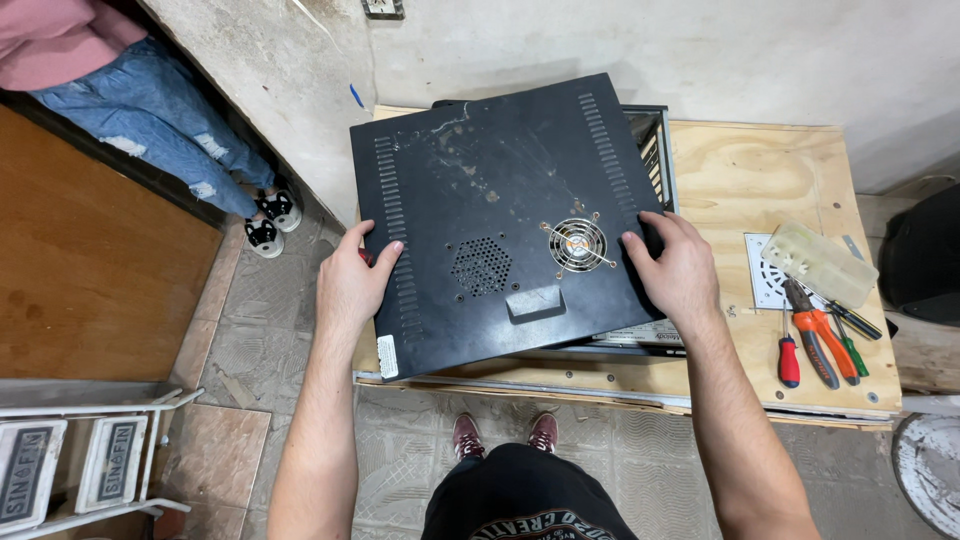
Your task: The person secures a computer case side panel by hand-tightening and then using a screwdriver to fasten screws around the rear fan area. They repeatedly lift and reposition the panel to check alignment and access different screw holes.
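A black metal computer-case side panel (pixel 500 180), with vent slots, a round fan grille and a hex mesh patch, lies tilted over a computer case (pixel 655 150) on a plywood table (pixel 760 190). My left hand (pixel 352 280) grips the panel's left edge, thumb on top. My right hand (pixel 675 265) rests on the panel's right side beside the fan grille, fingers curled over its edge. Only the case's right rim and lower edge show from under the panel.
On the table's right lie a clear plastic box (pixel 818 262), a white square grille (pixel 775 275), orange pliers (pixel 822 340) and red and green screwdrivers (pixel 789 355). Another person's jeans and sneakers (pixel 265 215) stand at upper left. A white step ladder (pixel 80 450) stands at lower left.
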